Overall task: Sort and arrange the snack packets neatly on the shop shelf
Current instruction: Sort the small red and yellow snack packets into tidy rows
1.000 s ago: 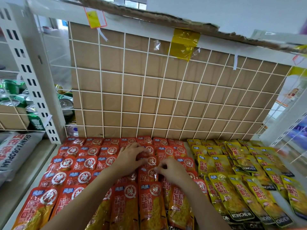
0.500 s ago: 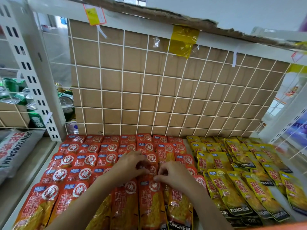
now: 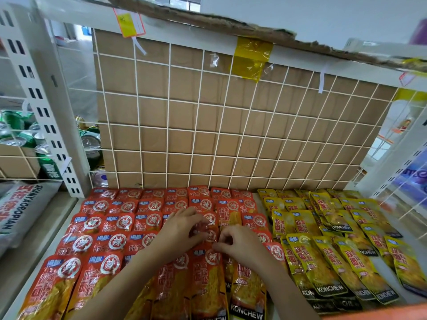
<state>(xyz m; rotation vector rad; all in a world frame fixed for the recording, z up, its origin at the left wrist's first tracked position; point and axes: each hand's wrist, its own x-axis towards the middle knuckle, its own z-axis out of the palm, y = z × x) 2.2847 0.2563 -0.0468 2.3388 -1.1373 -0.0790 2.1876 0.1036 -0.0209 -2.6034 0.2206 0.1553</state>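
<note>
Shelf (image 3: 49, 245) rows of red packets (image 3: 115, 222) lay nearly tidy; left hand (image 3: 182, 229) and right hand (image 3: 240, 247) had closed together, each grip pinching the middle packet (image 3: 209, 234), apparently squaring it.

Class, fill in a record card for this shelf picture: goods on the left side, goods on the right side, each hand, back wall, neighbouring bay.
left side goods: red packets, overlapping rows
right side goods: yellow packets, overlapping rows, less even
left hand: fingers curled on one red packet mid-shelf
right hand: pinches that packet's edge, close beside the other hand
back wall: white wire grid over cardboard
neighbouring bay: green cans
</note>
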